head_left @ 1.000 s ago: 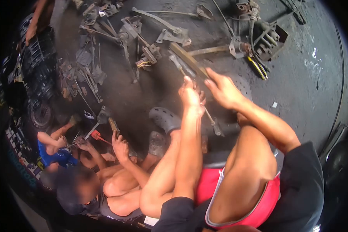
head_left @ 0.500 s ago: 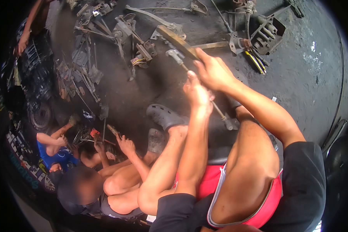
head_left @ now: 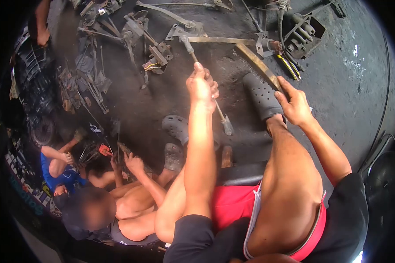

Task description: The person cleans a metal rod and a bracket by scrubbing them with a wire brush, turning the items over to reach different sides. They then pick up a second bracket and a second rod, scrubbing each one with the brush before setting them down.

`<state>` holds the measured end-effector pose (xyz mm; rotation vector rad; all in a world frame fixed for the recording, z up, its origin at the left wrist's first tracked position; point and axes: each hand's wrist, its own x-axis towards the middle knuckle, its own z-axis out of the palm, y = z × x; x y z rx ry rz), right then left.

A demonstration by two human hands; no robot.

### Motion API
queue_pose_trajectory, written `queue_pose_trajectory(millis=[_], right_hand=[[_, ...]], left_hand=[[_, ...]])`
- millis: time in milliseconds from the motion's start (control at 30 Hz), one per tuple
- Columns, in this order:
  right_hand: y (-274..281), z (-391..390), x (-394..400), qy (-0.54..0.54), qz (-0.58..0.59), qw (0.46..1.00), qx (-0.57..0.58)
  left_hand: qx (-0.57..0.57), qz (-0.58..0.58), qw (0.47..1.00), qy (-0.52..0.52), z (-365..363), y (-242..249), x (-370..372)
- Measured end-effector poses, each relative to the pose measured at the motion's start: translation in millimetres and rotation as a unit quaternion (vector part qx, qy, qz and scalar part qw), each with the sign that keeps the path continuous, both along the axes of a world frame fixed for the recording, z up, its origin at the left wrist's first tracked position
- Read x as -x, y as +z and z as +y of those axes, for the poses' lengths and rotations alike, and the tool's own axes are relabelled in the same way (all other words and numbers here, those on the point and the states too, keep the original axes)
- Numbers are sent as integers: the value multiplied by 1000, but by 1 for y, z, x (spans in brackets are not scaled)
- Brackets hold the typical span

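A metal rod point(head_left: 220, 110) with a joint at each end is in the grip of my left hand point(head_left: 202, 87), its fingers wrapped round the middle. One end joint points up and away, the other down toward my legs. My right hand point(head_left: 296, 103) holds a wire brush point(head_left: 258, 65) by its wooden handle, over my grey clog point(head_left: 263, 96). The brush's bristles face the rod, with a gap between the two.
Piles of metal linkage parts point(head_left: 90, 65) lie on the floor at the left. A bracket assembly point(head_left: 303, 37) lies at the upper right, near yellow-striped pieces point(head_left: 289, 65). A person in a dark cap point(head_left: 92, 210) and a person in blue point(head_left: 61, 175) sit at the lower left.
My right hand has moved right with the brush, away from the rod. My left hand and the rod have shifted left and up. My right clog now shows more fully.
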<state>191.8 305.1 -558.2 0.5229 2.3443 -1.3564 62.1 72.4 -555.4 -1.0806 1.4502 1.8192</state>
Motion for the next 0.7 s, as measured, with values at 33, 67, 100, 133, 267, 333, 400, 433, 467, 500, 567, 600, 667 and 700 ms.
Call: queue_pose_trajectory(millis=[33, 67, 100, 133, 267, 333, 400, 433, 467, 500, 567, 600, 667, 700], right_hand=[[1, 3, 1, -2, 1, 1000, 0], [2, 6, 4, 2, 17, 1000, -25], [2, 9, 8, 8, 31, 998, -49], [1, 11, 14, -13, 60, 996, -68], [-6, 20, 64, -66, 69, 986, -134], [-9, 13, 89, -64, 58, 987, -137], [-12, 1, 107, -45, 81, 988, -127], [-19, -5, 116, -29, 110, 985, -129], [-26, -12, 125, -14, 139, 982, -130], [-25, -17, 136, 14, 120, 986, -114], [-23, -26, 149, 30, 106, 990, -84], [-23, -28, 152, 45, 93, 993, -56], [-21, -31, 148, 52, 107, 992, -48], [-19, -32, 141, 45, 98, 994, -18]], left_hand=[[0, 1, 1000, -2, 0, -1, -1], [4, -3, 1000, 0, 0, 0, -3], [9, -8, 1000, 4, -1, -1, -4], [10, -9, 1000, 4, -2, -2, -5], [18, 16, 1000, -10, -3, -5, -13], [27, 26, 999, -15, -2, -8, -17], [48, 50, 998, -4, 1, -12, -21], [48, 50, 998, -3, 2, -14, -22], [52, 64, 997, 8, 4, -16, -23], [57, 77, 995, 19, 5, -17, -25], [61, 85, 994, 14, 4, -17, -28], [64, 97, 993, 7, 3, -18, -28], [75, 102, 992, 4, 3, -16, -29], [85, 108, 990, -2, 3, -15, -29]])
